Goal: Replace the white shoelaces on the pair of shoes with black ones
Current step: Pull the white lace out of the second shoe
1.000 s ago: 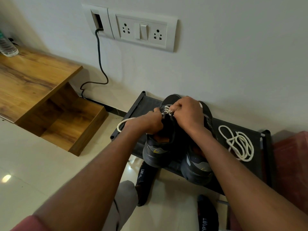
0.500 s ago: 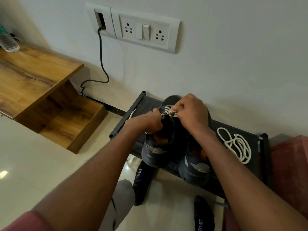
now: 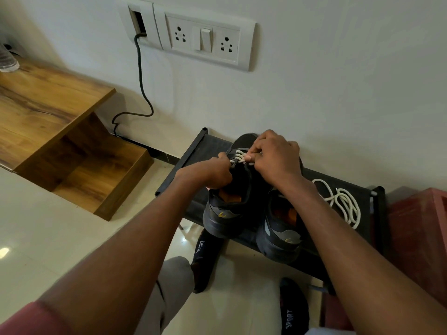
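Two dark shoes [image 3: 244, 204] sit side by side on the black rack [image 3: 343, 187]. Left hand [image 3: 208, 171] and right hand [image 3: 275, 157] both pinch the left shoe's white lace [image 3: 239, 155]. One loose white lace [image 3: 343, 201] lies on the rack right of the pair.

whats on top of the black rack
On the black rack stand two dark shoes: the left shoe with a white lace still threaded, the right shoe partly covered. A loose white lace lies beside them. Its laces are hidden.
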Demonstrator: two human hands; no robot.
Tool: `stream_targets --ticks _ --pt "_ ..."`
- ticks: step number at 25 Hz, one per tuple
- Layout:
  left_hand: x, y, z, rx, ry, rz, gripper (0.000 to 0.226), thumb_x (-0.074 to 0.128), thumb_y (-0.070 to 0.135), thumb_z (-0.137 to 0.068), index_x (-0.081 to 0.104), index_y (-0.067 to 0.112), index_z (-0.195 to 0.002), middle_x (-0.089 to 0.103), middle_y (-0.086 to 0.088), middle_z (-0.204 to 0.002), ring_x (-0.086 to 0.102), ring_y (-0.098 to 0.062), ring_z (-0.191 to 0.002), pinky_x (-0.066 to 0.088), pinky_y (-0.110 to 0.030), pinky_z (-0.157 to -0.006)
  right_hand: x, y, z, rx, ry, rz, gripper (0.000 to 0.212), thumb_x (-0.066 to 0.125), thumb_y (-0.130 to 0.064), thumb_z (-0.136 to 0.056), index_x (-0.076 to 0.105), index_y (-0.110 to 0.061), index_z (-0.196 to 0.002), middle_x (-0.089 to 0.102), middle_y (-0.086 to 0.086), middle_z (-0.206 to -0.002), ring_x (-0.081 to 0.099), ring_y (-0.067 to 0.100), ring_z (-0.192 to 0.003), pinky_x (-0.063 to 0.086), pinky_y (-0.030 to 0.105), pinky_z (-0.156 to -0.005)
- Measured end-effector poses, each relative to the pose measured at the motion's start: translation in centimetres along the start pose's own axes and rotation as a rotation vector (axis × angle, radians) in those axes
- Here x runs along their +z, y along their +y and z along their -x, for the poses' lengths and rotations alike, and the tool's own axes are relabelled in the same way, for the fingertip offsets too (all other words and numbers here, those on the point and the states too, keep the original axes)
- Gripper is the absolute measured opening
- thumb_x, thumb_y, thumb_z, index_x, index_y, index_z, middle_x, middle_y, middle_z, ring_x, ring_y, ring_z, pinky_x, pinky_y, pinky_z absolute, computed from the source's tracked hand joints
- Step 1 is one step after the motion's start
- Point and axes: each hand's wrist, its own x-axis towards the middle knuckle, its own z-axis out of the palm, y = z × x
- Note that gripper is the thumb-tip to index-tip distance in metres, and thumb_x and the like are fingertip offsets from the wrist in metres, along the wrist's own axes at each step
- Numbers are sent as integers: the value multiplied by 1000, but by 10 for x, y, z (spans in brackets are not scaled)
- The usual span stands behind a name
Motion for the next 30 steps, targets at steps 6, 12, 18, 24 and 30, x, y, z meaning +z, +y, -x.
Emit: stream_targets --ticks 6,12,18,24,30 --pt "1 0 1 -2 6 -2 57 49 15 -105 21 6 -153 54 -19 -123 57 -32 -100 46 -40 -77 -32 32 -6 404 452 -262 17 65 -15 -95 75 -29 -90 65 -3 -117 66 22 -105 44 49 -103" --pt "0 2 0 -10 3 -33 61 47 16 -104 17 5 -156 54 -25 -134 59 -39 -110 45 -40 -79 0 10 3 -123 10 -29 15 76 -36 -90 77 -37 -105 53 -15 -145 46 15 -137 35 51 -109" --pt "0 1 0 -15 0 -11 58 49 15 -104 20 5 -154 57 -19 -116 61 -34 -101 49 -39 -76 -1 14 -2 -34 -8 -4 20 70 -18 -91 74 -36 -82 63 -14 -110 59 14 -104 38 52 -103" --pt "-1 3 5 -26 -4 12 63 48 14 -105 14 5 -157 60 -27 -120 64 -40 -107 49 -35 -69 -15 29 -5 244 277 -178 18 62 -13 -95 70 -28 -96 67 -5 -115 63 23 -108 42 44 -100" --pt "-2 8 8 -19 -13 -2 64 48 15 -105 13 4 -157 60 -25 -117 64 -38 -105 49 -37 -73 3 23 2 -106 -84 -148 17 79 -26 -88 79 -34 -103 69 -15 -119 62 13 -113 48 45 -101"
